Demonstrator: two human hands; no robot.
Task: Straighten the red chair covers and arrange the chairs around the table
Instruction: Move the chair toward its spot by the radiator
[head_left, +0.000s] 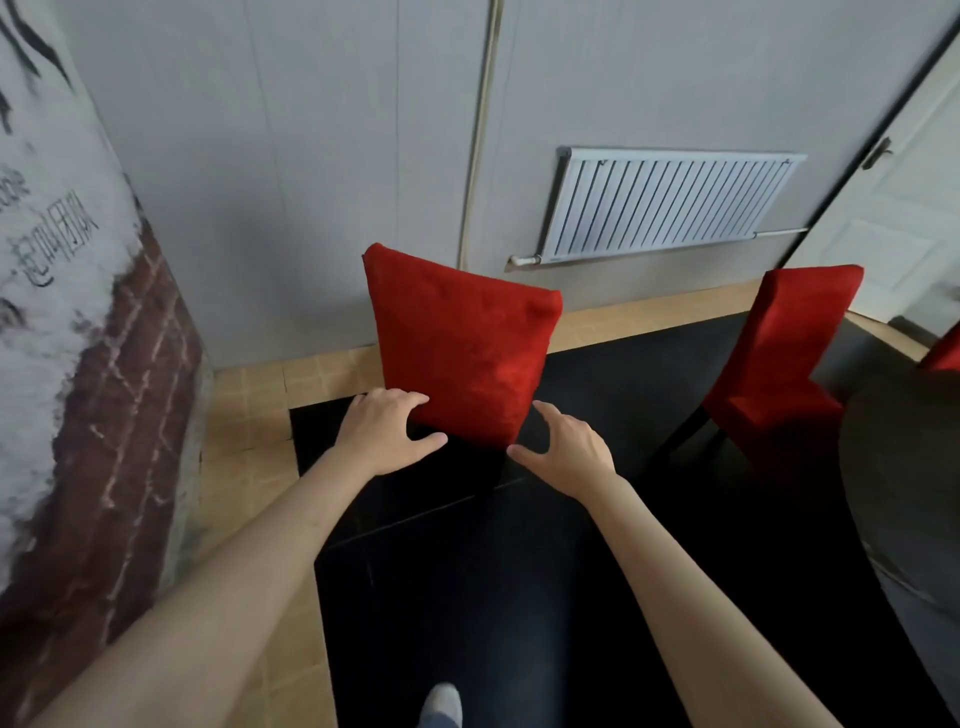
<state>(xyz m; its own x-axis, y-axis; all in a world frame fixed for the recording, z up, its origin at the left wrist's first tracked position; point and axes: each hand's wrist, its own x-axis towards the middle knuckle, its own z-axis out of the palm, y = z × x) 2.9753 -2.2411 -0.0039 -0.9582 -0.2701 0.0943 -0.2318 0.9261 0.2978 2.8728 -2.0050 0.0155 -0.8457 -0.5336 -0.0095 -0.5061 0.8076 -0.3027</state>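
Both arms reach down to the nearest chair cover (462, 348), a nubbly red cloth pulled over a chair back that tapers toward its lower edge. The left hand (387, 434) sits at the cover's lower left corner, fingertips touching the cloth, thumb spread below the hem, nothing pinched. The right hand (563, 449) hovers just beside the cover's lower right corner, fingers loosely spread, holding nothing. The cover's top edge tilts, its left corner higher than its right, and the cloth looks smooth with faint creases near the upper right.

Right of that cover stands a second chair (779, 364), fully draped in the same red cloth over back and seat, dark legs showing underneath. Right of it again, a dark round table (893, 467) curves in from the frame's edge.

Under the cover the floor (467, 571) is glossy black tile, bordered by tan tile along the wall. Behind the cover hangs a white ribbed radiator (670, 202). Left of it rises a pillar (78, 364) printed with brick. A grey shoe (441, 704) shows on the black tile.
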